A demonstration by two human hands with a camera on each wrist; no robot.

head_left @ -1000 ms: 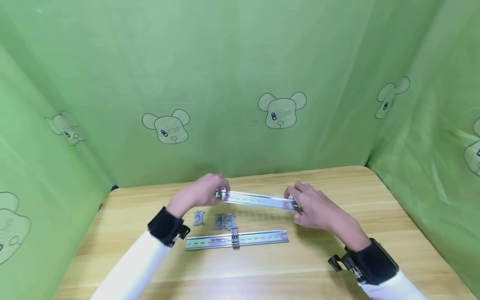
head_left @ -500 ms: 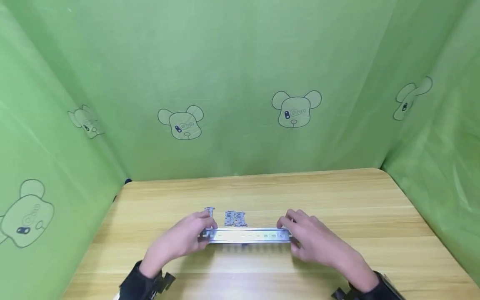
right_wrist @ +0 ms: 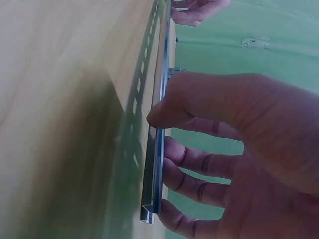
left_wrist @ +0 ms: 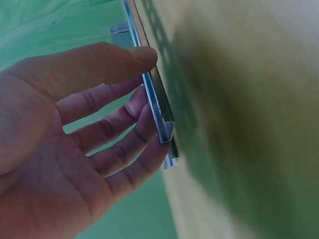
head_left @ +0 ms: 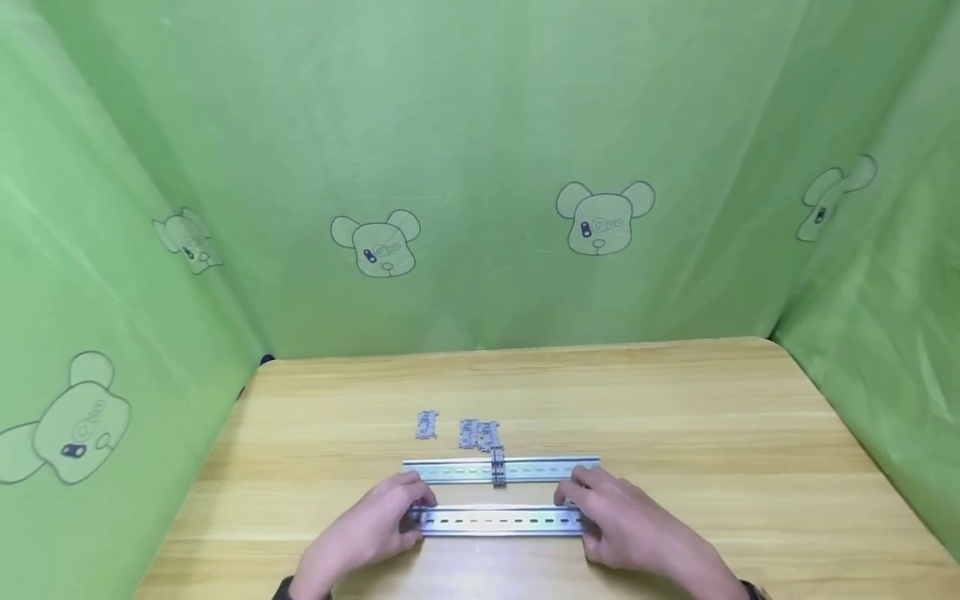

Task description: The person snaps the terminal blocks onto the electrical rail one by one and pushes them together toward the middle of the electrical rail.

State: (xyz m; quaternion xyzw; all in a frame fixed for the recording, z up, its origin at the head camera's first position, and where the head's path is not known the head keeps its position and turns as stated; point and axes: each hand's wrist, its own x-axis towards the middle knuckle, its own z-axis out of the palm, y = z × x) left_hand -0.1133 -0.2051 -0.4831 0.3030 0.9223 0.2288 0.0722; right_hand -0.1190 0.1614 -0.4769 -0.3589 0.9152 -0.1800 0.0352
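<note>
A slotted metal DIN rail (head_left: pixel 489 522) runs left to right close over the table's near part. My left hand (head_left: pixel 375 521) holds its left end, thumb on the near edge and fingers along the far edge. At the other end my right hand (head_left: pixel 630 525) grips it the same way; the right wrist view shows the rail's end (right_wrist: pixel 149 211) sticking out past the thumb. Just beyond lies a second, parallel DIN rail (head_left: pixel 540 468). A narrow dark grey clip-like block (head_left: pixel 498 468) sits across that one near its middle.
Behind the second rail lie small flat grey plastic pieces: a single piece (head_left: pixel 427 424) to the left and two side by side, a left piece (head_left: pixel 468 433) and a right piece (head_left: pixel 488 435). Green curtains (head_left: pixel 480 167) with bear drawings enclose the wooden table (head_left: pixel 675 400) at the back and sides.
The held rail has come down from behind the other rail, over it, toward the near side of the table. Both hands travelled with it and kept their grip; the tilted rail is now level.
</note>
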